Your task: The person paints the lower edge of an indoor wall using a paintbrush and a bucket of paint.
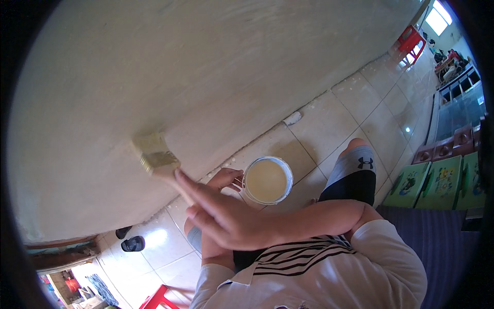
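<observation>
My right hand (221, 213) reaches across my body to the left and grips a flat paintbrush (163, 169) by its pale handle. The wide, light bristles press against the bare greyish-beige wall (216, 77). Beyond that arm, my left hand (225, 178) is at the left side of a round white bucket (291, 181), its fingers curled at the rim and thin handle. Cream-coloured liquid paint (266, 181) fills much of the bucket, which stands on the tiled floor between my knees. My right forearm hides part of my left arm.
Pale floor tiles (334, 116) meet the wall along a rough edge, where a small white piece (293, 119) lies. Dark sandals (133, 243) are at lower left. Red stools (411, 44) stand at far right and lower left (157, 298). Green drawers (437, 180) line the right side.
</observation>
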`<state>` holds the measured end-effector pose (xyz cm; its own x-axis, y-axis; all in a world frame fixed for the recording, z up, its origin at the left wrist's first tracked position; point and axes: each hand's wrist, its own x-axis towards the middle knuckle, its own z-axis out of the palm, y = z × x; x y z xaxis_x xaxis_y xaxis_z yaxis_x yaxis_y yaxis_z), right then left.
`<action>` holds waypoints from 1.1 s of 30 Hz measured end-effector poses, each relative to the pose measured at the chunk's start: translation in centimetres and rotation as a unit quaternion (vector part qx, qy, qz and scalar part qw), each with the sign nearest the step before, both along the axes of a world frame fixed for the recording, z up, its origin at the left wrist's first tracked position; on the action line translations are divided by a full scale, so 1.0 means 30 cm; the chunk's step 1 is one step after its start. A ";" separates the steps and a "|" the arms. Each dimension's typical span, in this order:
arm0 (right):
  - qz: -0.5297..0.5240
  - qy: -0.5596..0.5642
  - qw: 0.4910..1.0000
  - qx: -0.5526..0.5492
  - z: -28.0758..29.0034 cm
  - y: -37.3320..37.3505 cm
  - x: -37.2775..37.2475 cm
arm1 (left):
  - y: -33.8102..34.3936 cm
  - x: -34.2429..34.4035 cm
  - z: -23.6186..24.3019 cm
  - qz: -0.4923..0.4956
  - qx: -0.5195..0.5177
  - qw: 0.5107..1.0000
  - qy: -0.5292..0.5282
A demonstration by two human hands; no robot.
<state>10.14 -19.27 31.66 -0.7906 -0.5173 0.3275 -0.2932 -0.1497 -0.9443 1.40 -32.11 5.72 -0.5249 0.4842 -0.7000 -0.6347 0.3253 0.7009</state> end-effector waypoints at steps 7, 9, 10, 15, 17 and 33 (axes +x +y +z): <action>-0.018 -0.428 0.877 -0.218 0.114 0.536 -0.296 | 0.006 0.000 0.002 0.011 -0.001 1.000 -0.005; -0.132 -0.348 0.906 -0.200 0.151 0.659 -0.332 | 0.005 0.001 -0.001 0.013 0.005 1.000 -0.006; -0.165 -0.316 0.910 -0.211 0.146 0.725 -0.341 | 0.005 0.001 -0.001 0.014 0.008 1.000 -0.006; -0.323 -0.195 0.907 -0.186 0.154 0.859 -0.322 | 0.015 0.001 0.001 0.016 0.009 1.000 -0.004; -0.411 -0.155 0.879 -0.187 0.157 0.762 -0.331 | 0.010 -0.001 -0.001 0.012 0.005 1.000 -0.009; 0.011 -0.023 0.999 -0.032 0.094 0.130 -0.062 | -0.035 0.026 0.002 0.011 0.015 0.994 0.110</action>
